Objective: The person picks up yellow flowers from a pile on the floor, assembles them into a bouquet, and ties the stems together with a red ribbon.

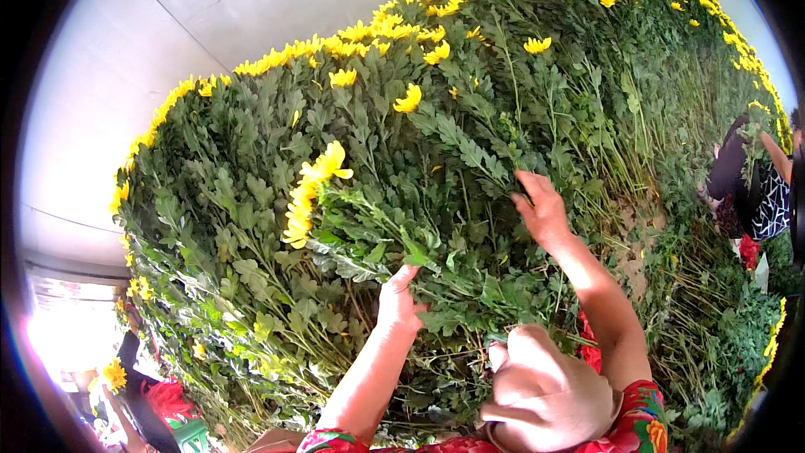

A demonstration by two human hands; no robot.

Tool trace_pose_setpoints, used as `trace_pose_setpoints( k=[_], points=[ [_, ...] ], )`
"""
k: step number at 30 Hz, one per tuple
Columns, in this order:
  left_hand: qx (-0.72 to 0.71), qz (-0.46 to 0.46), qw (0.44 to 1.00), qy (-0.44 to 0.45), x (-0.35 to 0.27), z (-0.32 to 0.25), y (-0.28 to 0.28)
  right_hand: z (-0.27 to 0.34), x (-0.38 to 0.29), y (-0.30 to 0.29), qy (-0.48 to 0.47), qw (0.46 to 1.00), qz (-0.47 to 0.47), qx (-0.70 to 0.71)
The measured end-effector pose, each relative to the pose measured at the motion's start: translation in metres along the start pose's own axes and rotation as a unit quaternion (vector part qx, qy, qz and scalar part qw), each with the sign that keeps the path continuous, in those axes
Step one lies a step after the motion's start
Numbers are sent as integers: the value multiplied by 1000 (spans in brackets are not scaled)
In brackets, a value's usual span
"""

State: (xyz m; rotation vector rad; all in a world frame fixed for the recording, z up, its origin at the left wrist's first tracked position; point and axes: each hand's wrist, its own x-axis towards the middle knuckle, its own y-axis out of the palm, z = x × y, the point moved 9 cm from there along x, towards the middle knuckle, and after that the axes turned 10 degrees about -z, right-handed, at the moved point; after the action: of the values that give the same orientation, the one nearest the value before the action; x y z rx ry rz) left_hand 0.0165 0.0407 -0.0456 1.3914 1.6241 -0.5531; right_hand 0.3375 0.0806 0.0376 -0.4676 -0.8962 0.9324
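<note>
My left hand (pixel 402 305) is closed round the stems of a bunch of yellow chrysanthemums (pixel 317 192), whose flower heads point up and to the left. To its right, my right hand (pixel 541 207) reaches onto the large heap of cut chrysanthemum stems (pixel 251 176), its fingers parted at the lower leaves of a single stem with a yellow flower (pixel 409 99). Whether those fingers touch or grip that stem is unclear. Yellow flower heads line the heap's far edge.
At the right, a person in dark clothes (pixel 732 170) is beside the heap. Another person's dark sleeve (pixel 129 358) shows at the lower left, near red strands (pixel 168 397) and a green plastic stool or crate (pixel 192 435). A pale wall (pixel 170 12) stands behind the flowers.
</note>
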Motion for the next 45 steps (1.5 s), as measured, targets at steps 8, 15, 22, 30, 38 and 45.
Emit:
trace_pose_setpoints(
  k=[8,15,22,30,38,45],
  points=[
    [28,-12,1000,5,3,-1,3,11,17,11,9,997,-15,81],
    [37,-5,999,4,6,4,11,7,34,2,0,996,-88,-1],
    [9,11,1000,-1,1,2,24,-40,69,36,127,984,-12,-122],
    [-8,3,1000,-11,9,7,37,-19,68,28,-13,979,3,-206],
    [-62,46,997,17,8,-1,49,-6,31,4,50,995,-81,20],
    [-113,52,989,77,12,-12,63,1,18,-27,105,985,-85,103]
  ],
)
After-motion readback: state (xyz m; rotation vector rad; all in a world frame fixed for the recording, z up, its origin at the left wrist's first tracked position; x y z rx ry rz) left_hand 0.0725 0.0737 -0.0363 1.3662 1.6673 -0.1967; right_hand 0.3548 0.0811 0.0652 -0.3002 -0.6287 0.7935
